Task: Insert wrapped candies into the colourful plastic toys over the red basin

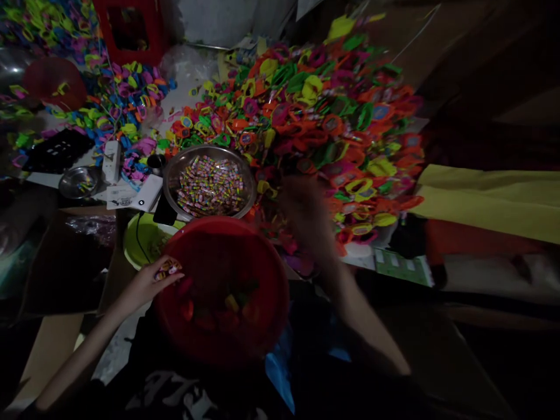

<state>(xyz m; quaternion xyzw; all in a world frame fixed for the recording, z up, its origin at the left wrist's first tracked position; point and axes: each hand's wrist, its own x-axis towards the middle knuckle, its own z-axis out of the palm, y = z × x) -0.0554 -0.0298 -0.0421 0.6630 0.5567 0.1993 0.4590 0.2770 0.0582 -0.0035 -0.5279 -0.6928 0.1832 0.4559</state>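
My left hand [156, 279] is closed on several small wrapped candies [170, 268], at the left rim of a large red basin [280, 286]. A few orange, green and yellow plastic pieces [231, 302] lie in the basin, dim in the shadow. My right hand [304, 204] reaches over the near edge of a big heap of colourful plastic toy watches [332, 125]. Motion smears its fingers, so whether it grips anything is unclear. Just beyond the basin stands a steel bowl [252, 192] full of small wrapped candies [210, 185].
A lime-green bowl [131, 242] sits left of the basin. Behind it are a white power strip [111, 162], a small metal dish [65, 185] and a black cup [156, 163]. More coloured plastic pieces [126, 87] spread around a red stool [155, 52]. At far right lies yellow sheet material [490, 198].
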